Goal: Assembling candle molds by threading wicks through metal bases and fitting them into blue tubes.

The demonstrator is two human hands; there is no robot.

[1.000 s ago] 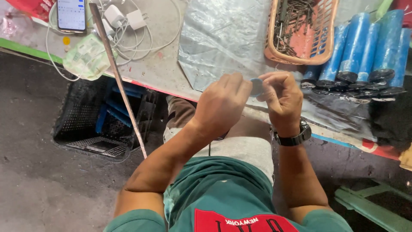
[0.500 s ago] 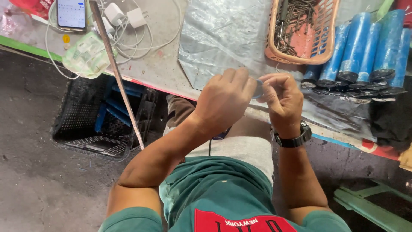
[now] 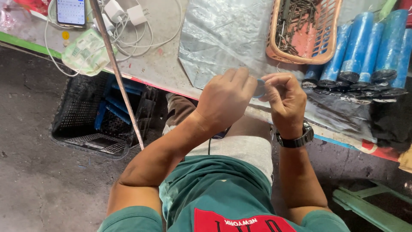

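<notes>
Green T-shirt [image 3: 223, 189], dark wristwatch [image 3: 295, 138], grey shorts [image 3: 240, 148]

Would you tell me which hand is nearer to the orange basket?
Right. The right hand sits just below the orange basket, near its lower edge, while the left hand lies farther off to the basket's lower left, over the plastic sheet.

Both forearms reach forward and angle inward, meeting in front of the chest. The left hand [image 3: 225, 96] is curled, knuckles up, its fingertips touching those of the right hand [image 3: 285, 99], whose fingers pinch together.
</notes>
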